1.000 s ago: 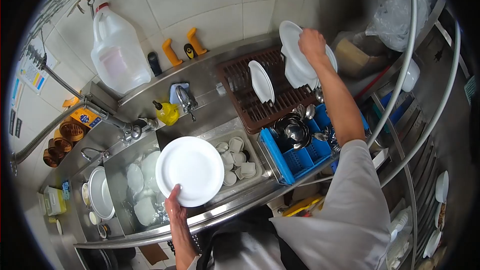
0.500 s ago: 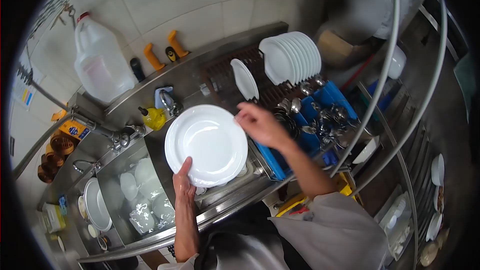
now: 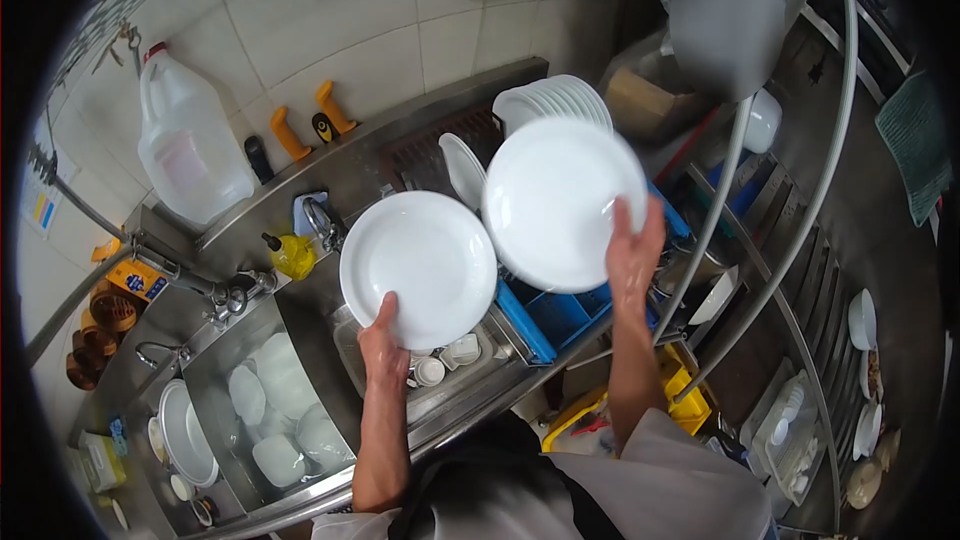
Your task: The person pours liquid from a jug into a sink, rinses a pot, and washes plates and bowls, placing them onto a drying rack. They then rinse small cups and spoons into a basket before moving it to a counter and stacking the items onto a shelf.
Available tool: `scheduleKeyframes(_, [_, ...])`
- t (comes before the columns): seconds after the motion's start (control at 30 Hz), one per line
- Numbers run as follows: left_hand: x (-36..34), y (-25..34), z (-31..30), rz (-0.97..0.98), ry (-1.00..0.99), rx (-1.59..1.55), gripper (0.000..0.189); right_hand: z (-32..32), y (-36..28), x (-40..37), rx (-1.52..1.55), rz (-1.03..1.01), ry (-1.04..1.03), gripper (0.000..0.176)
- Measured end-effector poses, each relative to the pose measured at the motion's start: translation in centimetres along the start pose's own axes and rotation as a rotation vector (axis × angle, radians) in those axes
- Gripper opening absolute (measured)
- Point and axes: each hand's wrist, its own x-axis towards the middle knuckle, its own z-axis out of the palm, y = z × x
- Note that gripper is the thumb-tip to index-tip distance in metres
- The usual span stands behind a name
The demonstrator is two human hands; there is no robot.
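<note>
My left hand point(image 3: 384, 350) grips the lower edge of a round white plate point(image 3: 420, 265), its thumb on the top face. A second white plate point(image 3: 555, 205) is held by my right hand point(image 3: 635, 245) at its right rim, thumb over the face. This right plate hangs over the blue cutlery bin point(image 3: 555, 315) and hides most of it. Behind it, a row of white plates point(image 3: 545, 100) stands upright in the brown rack point(image 3: 430, 150), with one more white plate point(image 3: 462, 170) leaning apart from them. Small white dishes point(image 3: 430, 370) sit in a tray below the left plate.
To the left, a sink basin point(image 3: 235, 340) holds several white dishes in water. A yellow bottle point(image 3: 292, 255) stands by the tap point(image 3: 320, 220). A large jug point(image 3: 190, 140) leans against the wall. Curved metal rails point(image 3: 840, 140) and a shelf with bowls point(image 3: 862, 320) are on the right.
The two plates, earlier stacked in my left hand, are now apart. My right hand has taken hold of one and carried it right, over the cutlery bin.
</note>
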Motion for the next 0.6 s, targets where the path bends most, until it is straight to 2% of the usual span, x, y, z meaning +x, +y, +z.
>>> scheduleKeyframes(0.03, [-0.4,0.8,-0.4,0.009,0.016,0.022,0.05,0.6,-1.6,1.9,0.048,-0.102,0.037,0.025])
scheduleKeyframes(0.07, [-0.9,1.2,-1.0,0.014,0.038,0.048,0.048,1.4,-1.0,4.4,-0.05,-0.192,0.033,0.026])
scheduleKeyframes(0.1, [-1.1,1.4,-1.6,0.009,0.042,0.042,0.046,2.7,-1.5,6.7,-0.038,-0.291,-0.014,0.026])
scheduleKeyframes(0.17, [-1.8,1.4,-2.4,0.025,0.053,0.025,0.045,6.4,0.5,11.0,-0.243,-0.536,-0.065,0.028])
scheduleKeyframes(0.2, [-2.1,1.5,-2.7,0.036,0.055,0.007,0.044,8.2,1.1,12.5,-0.23,-0.538,-0.07,0.028])
scheduleKeyframes(0.27, [-2.6,1.6,-3.0,0.045,0.068,-0.002,0.045,11.6,2.3,14.4,-0.475,-0.512,-0.241,0.036])
scheduleKeyframes(0.3, [-2.9,1.6,-3.3,0.039,0.077,-0.007,0.046,13.1,3.3,14.8,-0.465,-0.518,-0.251,0.036])
scheduleKeyframes(0.37, [-3.4,2.1,-3.2,0.048,0.076,-0.001,0.047,15.8,5.9,14.7,-0.54,-0.444,-0.469,0.047])
scheduleKeyframes(0.4, [-3.6,2.4,-3.2,0.046,0.062,0.015,0.049,17.2,8.7,14.3,-0.534,-0.448,-0.481,0.047])
scheduleKeyframes(0.47, [-3.9,2.9,-2.8,0.061,0.085,0.019,0.049,19.1,13.6,13.6,-0.598,-0.626,-0.327,0.054])
scheduleKeyframes(0.5, [-3.8,3.2,-2.6,0.072,0.093,0.025,0.05,18.5,13.4,13.1,-0.545,-0.532,-0.34,0.057])
scheduleKeyframes(0.57, [-2.7,3.1,-2.2,0.078,0.046,-0.019,0.051,13.9,8.2,9.2,-0.49,-0.425,-0.337,0.062])
scheduleKeyframes(0.6, [-2.3,2.7,-2.0,0.076,0.005,-0.055,0.051,11.6,5.7,6.6,-0.226,-0.112,-0.557,0.066])
